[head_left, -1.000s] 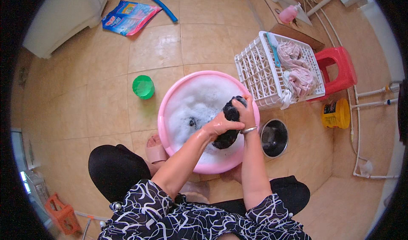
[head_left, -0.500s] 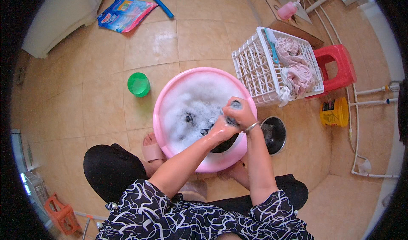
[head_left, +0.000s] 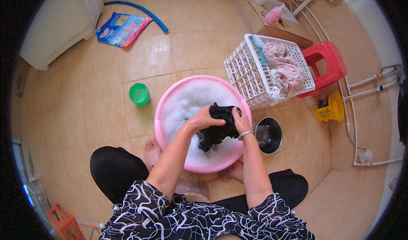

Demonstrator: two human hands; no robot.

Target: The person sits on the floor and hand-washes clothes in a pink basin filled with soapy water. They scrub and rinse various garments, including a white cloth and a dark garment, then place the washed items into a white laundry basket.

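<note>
A wet black cloth [head_left: 217, 131] is stretched between my two hands over a pink basin [head_left: 159, 131] full of white suds. My left hand [head_left: 205, 119] grips its left side, thumb lying across the top. At the cloth's right edge, my right hand [head_left: 241, 123] is closed on it, with a silver bangle at the wrist. The lower part of the cloth hangs down to the foam [head_left: 191, 97]. What kind of garment it is, I cannot tell.
Right of the basin stand a metal bowl [head_left: 276, 144], a white crate [head_left: 244, 72] bearing a brush [head_left: 259, 51] and pink cloth [head_left: 289, 76], a red stool [head_left: 335, 68] and a yellow bucket [head_left: 330, 107]. A green cup [head_left: 139, 94] is at left, a detergent bag [head_left: 121, 28] farther off.
My hands were pressed together, clenching the bunched cloth. Now they are apart, and the black cloth is spread out between them above the suds.
</note>
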